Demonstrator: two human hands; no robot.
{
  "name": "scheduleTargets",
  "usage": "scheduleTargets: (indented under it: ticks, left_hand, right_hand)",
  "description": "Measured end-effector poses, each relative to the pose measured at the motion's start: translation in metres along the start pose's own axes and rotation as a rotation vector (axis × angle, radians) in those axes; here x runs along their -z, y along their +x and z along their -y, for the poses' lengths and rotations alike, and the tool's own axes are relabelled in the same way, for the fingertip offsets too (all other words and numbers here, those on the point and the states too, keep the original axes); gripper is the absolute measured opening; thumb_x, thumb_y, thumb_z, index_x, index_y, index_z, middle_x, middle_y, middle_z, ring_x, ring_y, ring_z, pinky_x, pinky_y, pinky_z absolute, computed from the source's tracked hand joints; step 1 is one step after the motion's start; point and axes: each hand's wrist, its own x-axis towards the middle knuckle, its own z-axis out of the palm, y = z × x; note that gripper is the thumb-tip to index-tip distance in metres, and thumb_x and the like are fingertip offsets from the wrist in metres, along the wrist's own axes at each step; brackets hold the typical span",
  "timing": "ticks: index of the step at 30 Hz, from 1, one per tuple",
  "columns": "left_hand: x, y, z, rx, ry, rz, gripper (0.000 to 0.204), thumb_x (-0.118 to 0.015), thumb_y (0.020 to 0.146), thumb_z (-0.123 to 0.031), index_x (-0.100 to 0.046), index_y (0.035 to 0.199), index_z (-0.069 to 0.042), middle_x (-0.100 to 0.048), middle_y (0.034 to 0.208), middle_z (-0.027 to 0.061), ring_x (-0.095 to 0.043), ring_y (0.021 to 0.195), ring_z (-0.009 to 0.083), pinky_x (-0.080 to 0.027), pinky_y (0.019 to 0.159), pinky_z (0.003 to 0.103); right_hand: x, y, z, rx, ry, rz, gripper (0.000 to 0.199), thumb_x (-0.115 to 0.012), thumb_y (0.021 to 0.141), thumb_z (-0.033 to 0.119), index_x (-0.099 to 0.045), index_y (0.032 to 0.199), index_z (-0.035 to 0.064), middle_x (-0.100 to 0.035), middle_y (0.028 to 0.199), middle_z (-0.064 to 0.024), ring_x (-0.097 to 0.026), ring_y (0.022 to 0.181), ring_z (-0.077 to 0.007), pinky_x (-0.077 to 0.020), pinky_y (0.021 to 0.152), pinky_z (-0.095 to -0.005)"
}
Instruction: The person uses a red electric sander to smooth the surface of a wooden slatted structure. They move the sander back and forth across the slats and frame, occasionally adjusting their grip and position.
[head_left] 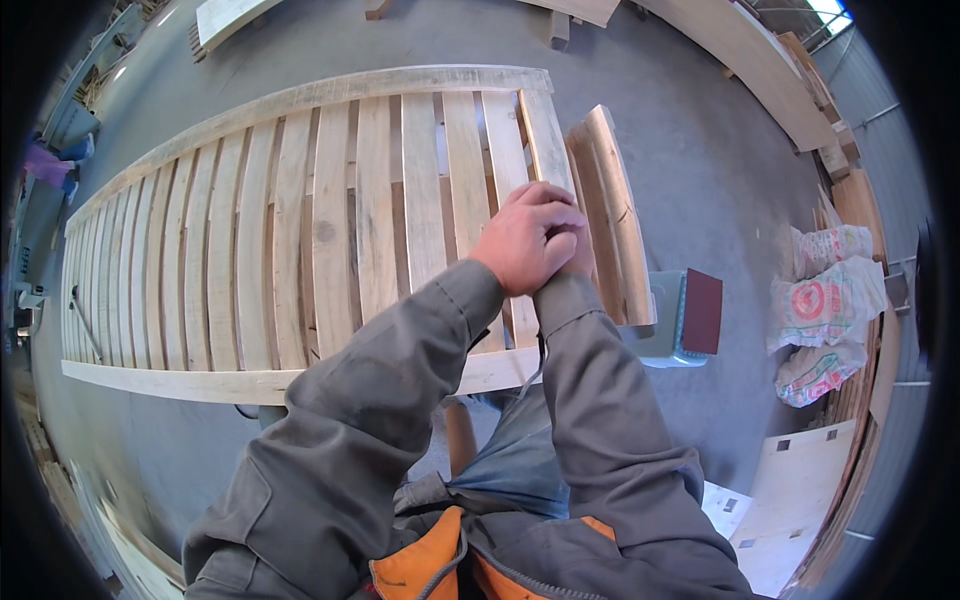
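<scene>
A long pale wooden slatted frame lies before me, its slats running between two long side rails. Over its right end, my left hand is closed, with the fingers curled near the last slat. What those fingers hold, if anything, is hidden. Tucked against it, my right hand is mostly covered by the left, so its fingers do not show. Just right of both hands stands a wooden piece with a thick rounded edge, at the frame's end.
Beyond that piece is a blue-green stool or box with a dark red sheet on it. A thin dark tool lies on the frame's far left end. White sacks and boards line the right wall.
</scene>
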Motion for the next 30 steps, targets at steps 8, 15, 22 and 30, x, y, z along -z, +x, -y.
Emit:
scheduleTargets:
  ticks: [8,15,22,30]
  left_hand:
    - [0.01,0.05,0.041,-0.024,0.011,-0.051,0.03,-0.063,0.089,-0.017,-0.082,0.11,-0.006,-0.071,0.129,0.0177,-0.063,0.126,0.0369,-0.048,0.114,0.045]
    - [0.029,0.098,0.08,-0.081,0.062,-0.105,0.031,-0.063,0.09,-0.019,-0.082,0.109,-0.005,-0.073,0.127,0.0181,-0.067,0.121,0.0354,-0.052,0.111,0.042]
    - [0.05,0.148,0.104,-0.046,0.069,-0.054,0.037,-0.061,0.092,-0.026,-0.082,0.114,-0.005,-0.073,0.13,0.0193,-0.066,0.125,0.0361,-0.05,0.112,0.039]
    - [0.067,0.21,0.174,-0.693,0.415,-0.097,0.03,-0.058,0.093,-0.023,-0.081,0.097,-0.003,-0.079,0.114,0.0177,-0.07,0.111,0.0398,-0.053,0.106,0.044]
  right_hand:
    - [-0.012,0.057,-0.006,0.059,-0.109,-0.009,0.049,-0.067,0.101,0.036,-0.059,0.147,0.0212,-0.066,0.147,-0.0062,-0.066,0.132,-0.0241,-0.057,0.105,-0.0369]
    - [-0.015,0.127,0.001,0.115,-0.184,-0.04,0.049,-0.066,0.102,0.036,-0.059,0.148,0.0216,-0.065,0.15,-0.0051,-0.065,0.135,-0.0226,-0.0561,0.106,-0.0356]
    - [-0.014,0.211,0.009,0.178,-0.236,-0.203,0.053,-0.07,0.099,0.037,-0.06,0.148,0.0224,-0.064,0.151,-0.005,-0.063,0.137,-0.0233,-0.054,0.111,-0.0346]
    - [-0.018,0.254,0.02,0.161,-0.202,-0.17,0.054,-0.069,0.099,0.037,-0.058,0.15,0.0215,-0.061,0.153,-0.0057,-0.061,0.139,-0.0231,-0.0522,0.113,-0.0345]
